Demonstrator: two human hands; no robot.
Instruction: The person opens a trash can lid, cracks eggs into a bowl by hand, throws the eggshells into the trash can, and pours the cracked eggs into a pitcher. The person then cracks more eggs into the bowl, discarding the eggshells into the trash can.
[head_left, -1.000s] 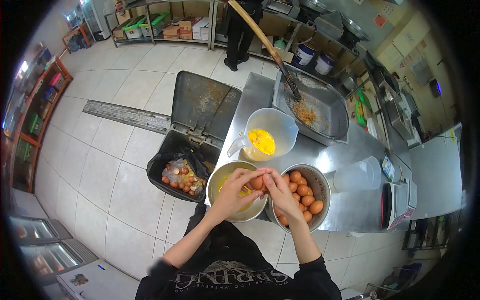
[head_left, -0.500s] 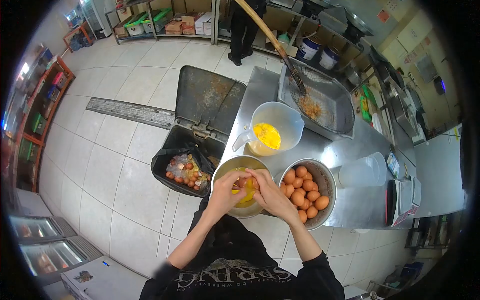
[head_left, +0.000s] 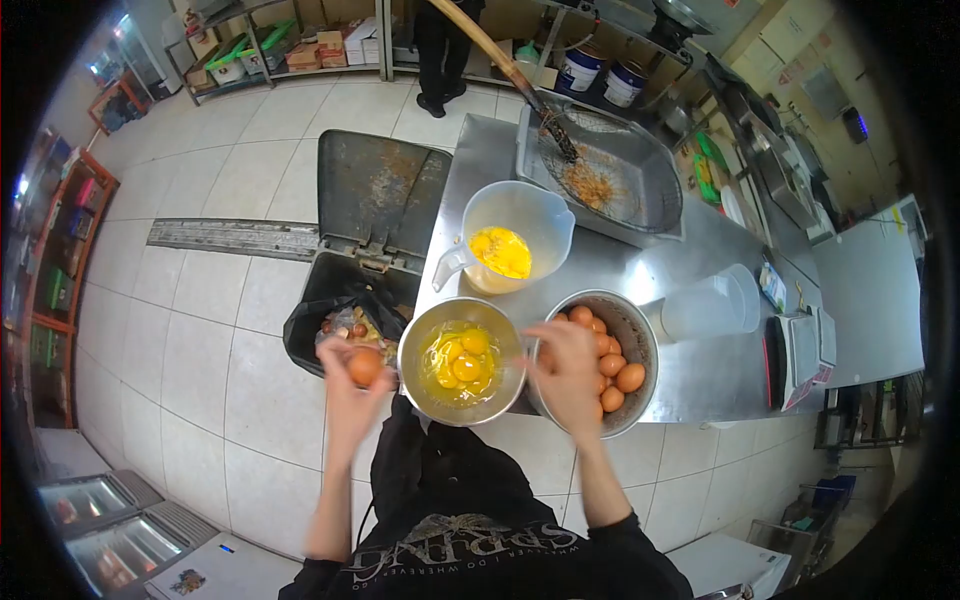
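My left hand (head_left: 350, 400), blurred, is beside the bin with its fingers closed around a brown eggshell (head_left: 366, 367). My right hand (head_left: 568, 378) hovers at the left side of a metal bowl (head_left: 650, 375) of whole brown eggs (head_left: 630, 377); its fingers are smeared by motion. Between my hands stands a steel bowl (head_left: 410, 392) holding several yolks (head_left: 466, 368) in clear egg white. Behind it, a translucent measuring jug (head_left: 545, 215) contains more yellow egg (head_left: 500, 253).
Left of the steel table (head_left: 480, 150), an open black bin (head_left: 305, 305) holds discarded shells. A grey tub (head_left: 640, 160) with a long-handled strainer (head_left: 490, 50) stands at the back. Rightward are a clear plastic container (head_left: 710, 305) and a scale (head_left: 795, 345). Another person's legs (head_left: 440, 55) show beyond.
My hands have separated from above the steel bowl. The left has moved toward the bin with an eggshell, the right toward the whole eggs. The view has shifted slightly.
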